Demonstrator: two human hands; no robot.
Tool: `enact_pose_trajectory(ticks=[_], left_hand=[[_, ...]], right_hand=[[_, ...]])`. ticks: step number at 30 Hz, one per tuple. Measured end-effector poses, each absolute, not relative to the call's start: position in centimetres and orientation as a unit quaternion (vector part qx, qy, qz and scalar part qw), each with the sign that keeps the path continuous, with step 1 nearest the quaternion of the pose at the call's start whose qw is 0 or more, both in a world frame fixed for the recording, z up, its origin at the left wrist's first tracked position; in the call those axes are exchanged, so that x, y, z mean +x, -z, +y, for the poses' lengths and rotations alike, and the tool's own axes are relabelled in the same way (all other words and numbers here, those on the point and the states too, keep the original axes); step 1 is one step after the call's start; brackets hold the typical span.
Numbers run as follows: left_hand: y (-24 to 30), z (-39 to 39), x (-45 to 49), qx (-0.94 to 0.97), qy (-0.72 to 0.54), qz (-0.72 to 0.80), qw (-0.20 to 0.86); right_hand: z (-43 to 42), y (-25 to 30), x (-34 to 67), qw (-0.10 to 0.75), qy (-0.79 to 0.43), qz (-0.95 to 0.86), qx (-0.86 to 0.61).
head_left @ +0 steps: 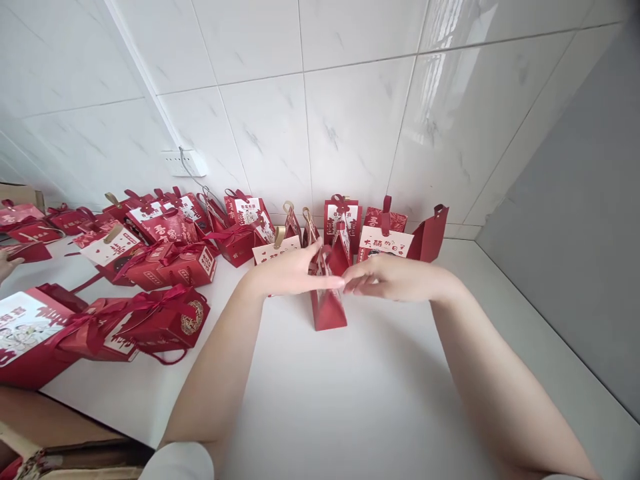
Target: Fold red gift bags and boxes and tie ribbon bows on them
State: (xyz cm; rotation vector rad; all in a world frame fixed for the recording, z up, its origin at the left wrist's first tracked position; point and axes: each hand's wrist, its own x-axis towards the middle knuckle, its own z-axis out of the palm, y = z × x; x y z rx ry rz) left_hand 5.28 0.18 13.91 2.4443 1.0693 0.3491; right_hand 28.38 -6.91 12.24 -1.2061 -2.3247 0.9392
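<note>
A red, wedge-shaped gift box (pixel 330 312) stands upright on the white table, its narrow top between my two hands. My left hand (pixel 287 272) is at its left side, thumb and fingers spread in a V around the upper part, one digit reaching across the near face. From the right, my right hand (pixel 393 277) comes in with loosely bent fingers, the tips close to the box's right side; whether they touch it is unclear. Directly behind are a red box with a white front (pixel 343 227) and a cream-topped box (pixel 385 241). Another cream-topped box (pixel 275 248) is partly hidden by my left hand.
Many red gift boxes (pixel 170 263) with ribbons crowd the table's left side. A tall red box (pixel 430 233) stands at the right of the back row, near the tiled wall (pixel 350 120). Another person's hand (pixel 7 263) shows at the left edge. A cardboard box (pixel 70 427) sits lower left.
</note>
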Motion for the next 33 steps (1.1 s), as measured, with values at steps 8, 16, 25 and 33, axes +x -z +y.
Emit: enact_pose_trajectory(ticks=[8,16,25,33], left_hand=[[-14.6,1.2,5.0,0.902,0.035,0.291,0.316],[-15.4,1.8,3.7,0.890,0.069,0.327,0.309],[-14.3,3.0,3.5,0.883,-0.040,0.370,0.286],[-12.3,3.8,4.9,0.878,-0.138,0.366,0.276]], right_hand=[[-7.8,-13.2,28.6,0.257,-0.247,-0.801,-0.482],[-7.3,-13.0,29.0,0.215,-0.190,-0.800,-0.527],[-6.7,-12.3,28.9,0.178,-0.185,-0.790,-0.557],[-5.9,-11.9,29.9,0.190,-0.144,-0.759,-0.606]])
